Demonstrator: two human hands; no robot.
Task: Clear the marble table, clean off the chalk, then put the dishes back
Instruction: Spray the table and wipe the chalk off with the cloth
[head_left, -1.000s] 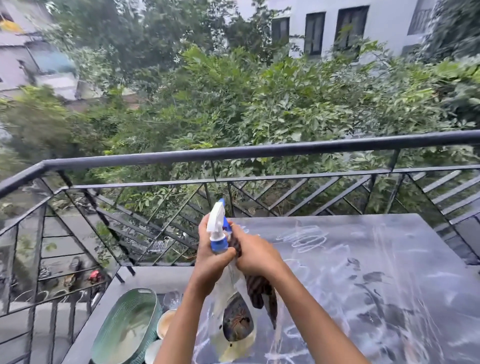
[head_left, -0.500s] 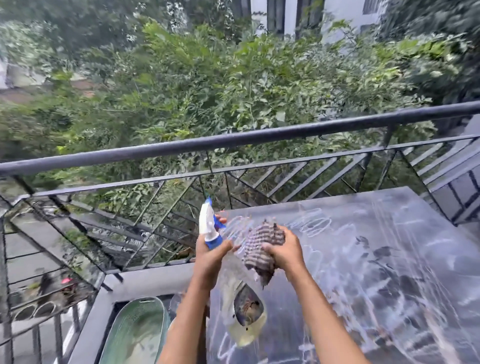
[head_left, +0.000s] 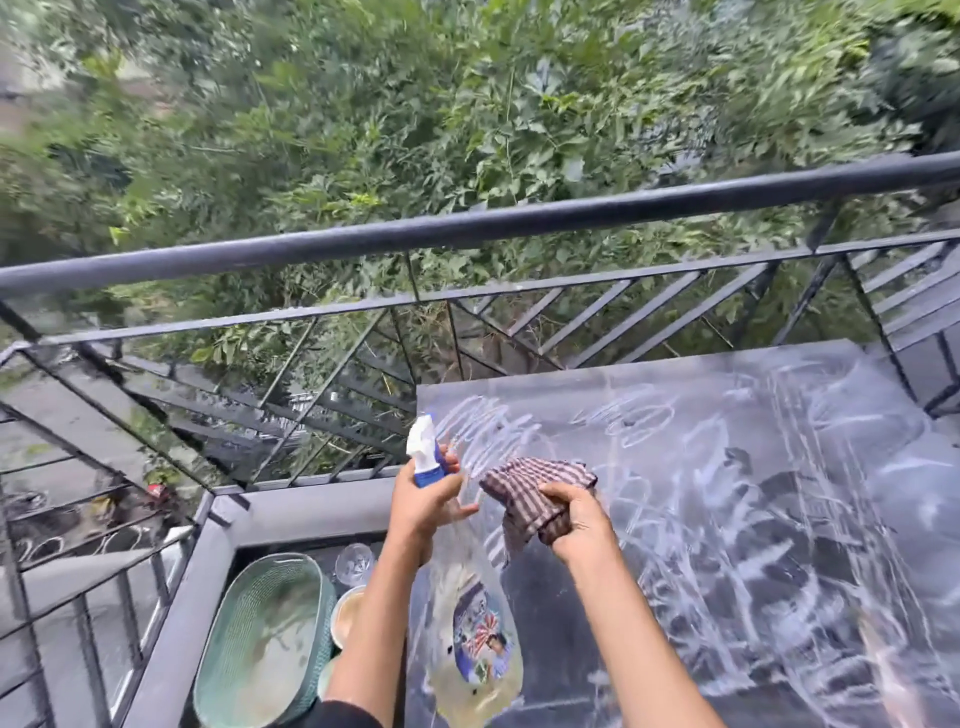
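Observation:
The dark marble table fills the right half of the view, covered in white chalk scribbles. My left hand grips the neck of a clear spray bottle with a white and blue trigger head, held upright over the table's left edge. My right hand holds a bunched checked cloth just right of the bottle, above the chalked surface. The bottle holds yellowish liquid at its bottom.
Left of the table, lower down, lie a green woven oval basket, a clear glass and a pale bowl. A dark metal railing runs behind and to the left, with dense foliage beyond.
My right hand has moved off the bottle's neck to the right with the cloth. The camera has tilted down, showing more of the table.

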